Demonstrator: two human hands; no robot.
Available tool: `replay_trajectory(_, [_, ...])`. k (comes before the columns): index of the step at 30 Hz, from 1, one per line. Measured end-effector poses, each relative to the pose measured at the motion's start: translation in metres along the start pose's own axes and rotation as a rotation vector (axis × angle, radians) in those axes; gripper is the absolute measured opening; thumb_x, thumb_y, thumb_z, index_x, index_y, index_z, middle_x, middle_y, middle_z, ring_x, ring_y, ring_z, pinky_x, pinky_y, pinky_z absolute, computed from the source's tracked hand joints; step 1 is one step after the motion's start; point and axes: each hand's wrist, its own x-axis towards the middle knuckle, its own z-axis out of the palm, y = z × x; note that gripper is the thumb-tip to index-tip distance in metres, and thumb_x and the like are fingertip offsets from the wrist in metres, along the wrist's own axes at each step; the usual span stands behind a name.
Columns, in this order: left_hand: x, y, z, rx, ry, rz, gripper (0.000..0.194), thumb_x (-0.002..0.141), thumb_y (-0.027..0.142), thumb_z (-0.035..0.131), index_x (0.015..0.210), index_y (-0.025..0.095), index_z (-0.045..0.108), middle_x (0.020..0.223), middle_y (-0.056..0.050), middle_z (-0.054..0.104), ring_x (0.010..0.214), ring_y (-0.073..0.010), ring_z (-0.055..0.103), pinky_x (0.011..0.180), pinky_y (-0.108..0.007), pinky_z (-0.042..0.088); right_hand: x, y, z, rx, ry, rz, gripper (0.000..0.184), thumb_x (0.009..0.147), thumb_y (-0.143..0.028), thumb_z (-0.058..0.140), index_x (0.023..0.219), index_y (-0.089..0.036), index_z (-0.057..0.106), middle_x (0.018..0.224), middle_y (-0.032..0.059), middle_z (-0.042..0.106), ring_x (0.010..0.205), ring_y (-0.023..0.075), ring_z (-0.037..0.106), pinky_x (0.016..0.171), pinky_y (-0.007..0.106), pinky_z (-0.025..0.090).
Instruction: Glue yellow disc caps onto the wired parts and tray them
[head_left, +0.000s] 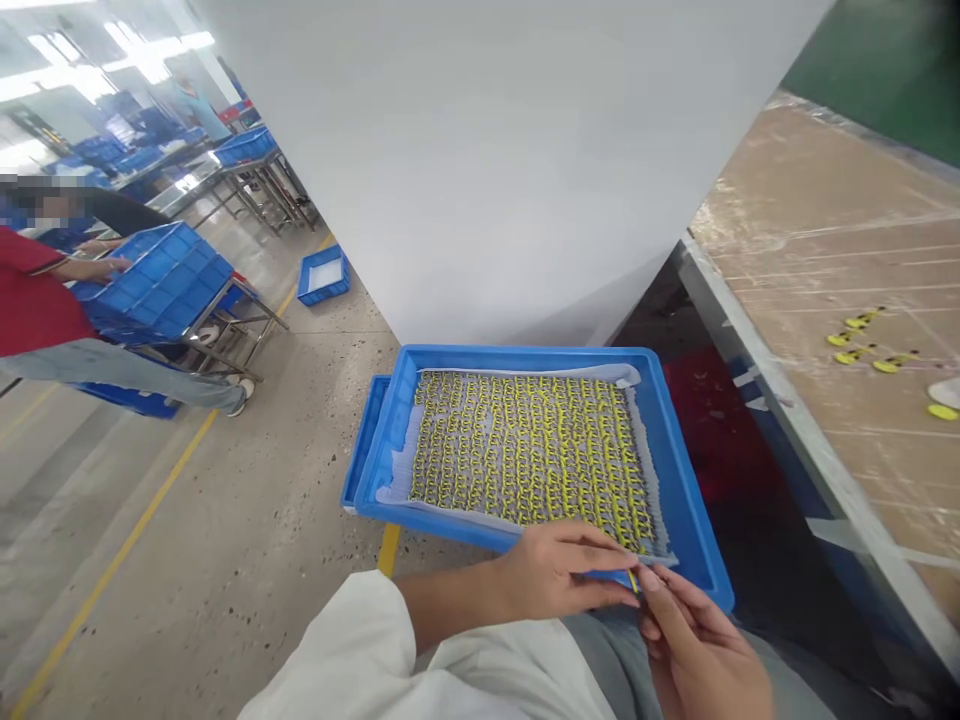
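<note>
A blue plastic tray (pixel 525 450) sits in front of me, stacked on a second blue tray (pixel 366 440) that shows at its left edge. A grey-white sheet (pixel 394 488) lines it, carrying dense rows of small yellow wired parts (pixel 525 450). At the tray's near edge, my left hand (pixel 555 570) and my right hand (pixel 697 640) come together. Their fingertips pinch one thin yellow piece (pixel 634 581) that hangs below the rows. The piece's far end is hidden by my fingers and the rows.
To the right, a steel-edged table (pixel 817 420) with a brown paper top holds several loose yellow parts (pixel 859 340). A white wall (pixel 487 150) stands ahead. At left, a person in a red shirt (pixel 37 295) handles a blue crate (pixel 157 280) on a steel rack. A blue tray (pixel 324 275) lies on the floor.
</note>
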Motion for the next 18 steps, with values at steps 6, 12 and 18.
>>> replay_trajectory(6, [-0.001,0.008,-0.002,0.085,0.019,-0.034,0.033,0.093,0.037,0.067,0.112,0.011,0.073,0.110,-0.015,0.074,0.100,-0.0191,0.073,0.094,-0.026,0.060,-0.002,0.003,0.010,0.004,0.006,0.065,0.060,0.039,-0.034,0.104,0.087,-0.016,0.073,0.071,-0.0016,0.065,0.049,0.0044,0.049,0.040,0.009,0.044])
replay_trajectory(12, [-0.005,0.014,-0.007,0.086,0.101,-0.067,0.029,0.095,0.031,0.062,0.110,0.009,0.075,0.108,-0.015,0.076,0.098,-0.0185,0.075,0.091,-0.026,0.061,0.000,0.008,0.017,-0.127,-0.001,-0.033,0.061,0.046,-0.040,0.102,0.094,-0.015,0.074,0.079,0.0029,0.070,0.055,0.0090,0.058,0.043,0.012,0.048])
replay_trajectory(18, [-0.014,0.001,-0.034,0.207,0.208,-0.135,0.029,0.088,0.035,0.072,0.111,0.018,0.076,0.105,-0.009,0.078,0.092,-0.0170,0.075,0.089,-0.026,0.061,0.001,0.000,0.013,-0.489,-0.052,-0.317,0.063,0.065,-0.057,0.090,0.112,-0.018,0.073,0.116,0.0106,0.071,0.077,0.0172,0.067,0.054,0.017,0.056])
